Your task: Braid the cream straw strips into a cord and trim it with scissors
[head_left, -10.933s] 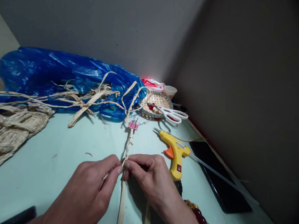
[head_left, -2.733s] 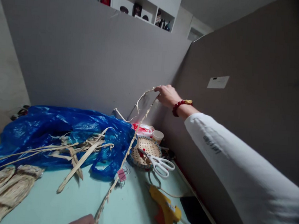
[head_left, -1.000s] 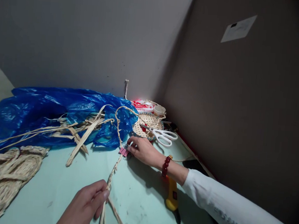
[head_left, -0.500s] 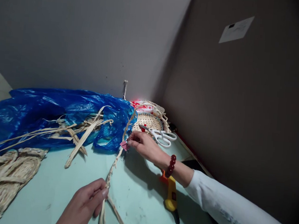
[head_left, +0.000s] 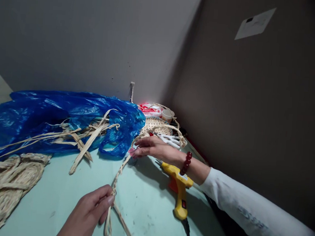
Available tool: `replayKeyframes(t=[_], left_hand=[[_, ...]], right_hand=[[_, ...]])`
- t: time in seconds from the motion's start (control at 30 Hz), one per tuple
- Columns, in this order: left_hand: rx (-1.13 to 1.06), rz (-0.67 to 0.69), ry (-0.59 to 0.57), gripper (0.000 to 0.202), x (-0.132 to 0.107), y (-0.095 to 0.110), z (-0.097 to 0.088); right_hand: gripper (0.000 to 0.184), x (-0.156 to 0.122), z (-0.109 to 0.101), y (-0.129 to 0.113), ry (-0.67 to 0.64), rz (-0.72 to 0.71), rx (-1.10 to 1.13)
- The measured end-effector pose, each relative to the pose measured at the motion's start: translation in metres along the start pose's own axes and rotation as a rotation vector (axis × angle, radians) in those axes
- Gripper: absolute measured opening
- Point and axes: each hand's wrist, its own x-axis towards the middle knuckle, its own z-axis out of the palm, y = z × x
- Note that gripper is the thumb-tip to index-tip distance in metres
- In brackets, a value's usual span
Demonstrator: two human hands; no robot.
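A thin braided straw cord [head_left: 120, 171] runs up the pale green table from my left hand to a pink binder clip [head_left: 131, 152]. My left hand [head_left: 90, 211], near the front edge, is closed on the cord's lower end, with loose strands hanging below it. My right hand [head_left: 155, 148], with a red bead bracelet on its wrist, is stretched forward and pinches the clip and the cord there. Beyond it the cord loops over a small woven tray [head_left: 153, 124].
A blue plastic bag [head_left: 51, 113] with loose straw strips [head_left: 87, 141] lies at the back left. Woven straw matting [head_left: 2, 182] is at the left edge. A yellow glue gun [head_left: 179, 187] lies right of the cord. White scissors [head_left: 169, 139], a red packet and a paper cup [head_left: 167, 114] sit in the corner.
My right hand has lifted slightly and turned at the clip, uncovering the glue gun. The cord's far loop now lies over the tray and scissors. My left hand has kept its hold.
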Motion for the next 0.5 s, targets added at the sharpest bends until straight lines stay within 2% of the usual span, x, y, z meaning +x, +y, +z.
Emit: replayKeyframes(t=[0.23,0.33,0.5], left_hand=[[0.06,0.01,0.036,0.036,0.0031,-0.0041,-0.0043],[0.07,0.001,0.02,0.035,0.0047,-0.0047,-0.0045],[0.044,0.006,0.061,0.033,0.0081,0.0003,-0.0042]], right_hand=[[0.01,0.0049,-0.0003,-0.0048,-0.023,0.01,0.047],[0.012,0.0058,-0.0008,-0.0055,-0.001,0.019,0.019],[0.009,0.0005,0.0048,-0.0028,0.046,0.027,0.046]])
